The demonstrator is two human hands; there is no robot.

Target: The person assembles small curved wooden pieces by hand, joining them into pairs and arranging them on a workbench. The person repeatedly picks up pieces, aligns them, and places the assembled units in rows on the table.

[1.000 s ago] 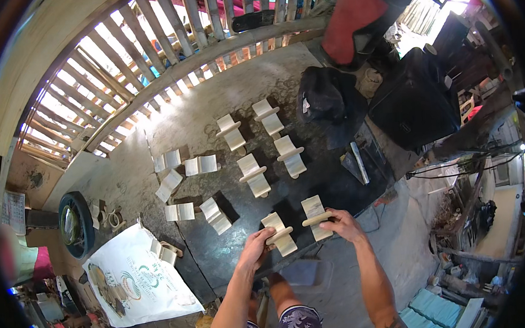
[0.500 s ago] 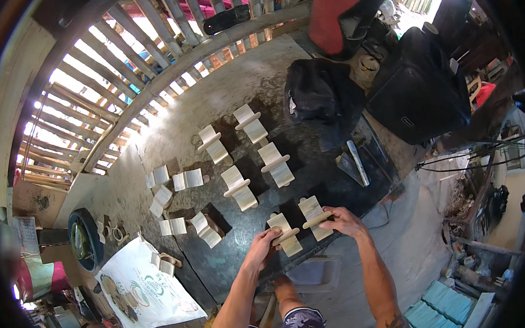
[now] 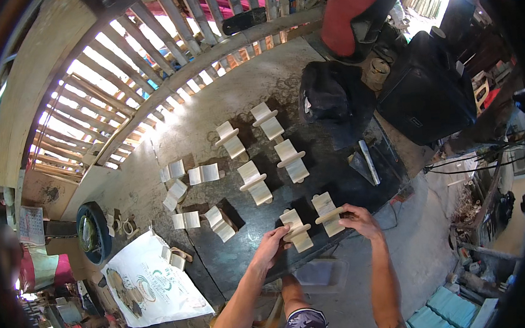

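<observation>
Near the front edge of the dark tabletop (image 3: 265, 214), two pale wooden pieces lie side by side, each with a rounded strip across its middle. My left hand (image 3: 271, 246) has its thumb and fingers closed on the left wooden piece (image 3: 303, 243), at the left end of its strip. Between the thumb and fingers of my right hand (image 3: 362, 219) is the right end of the other wooden strip (image 3: 329, 215), lying across the right wooden piece (image 3: 323, 203). Farther back lie several similar pieces with strips, such as this wooden piece (image 3: 257, 191).
Several pale pieces without strips, including one curved piece (image 3: 204, 174), lie to the left. A white printed sack (image 3: 162, 288) covers the near left. At the back right are a black cap (image 3: 336, 98), a black bag (image 3: 428, 90) and a metal tube (image 3: 369, 161). Bamboo slats (image 3: 127, 70) border the far side.
The whole view has shifted, so the scene sits slightly farther right and the near pieces a little higher. Both hands stay on the same two pieces.
</observation>
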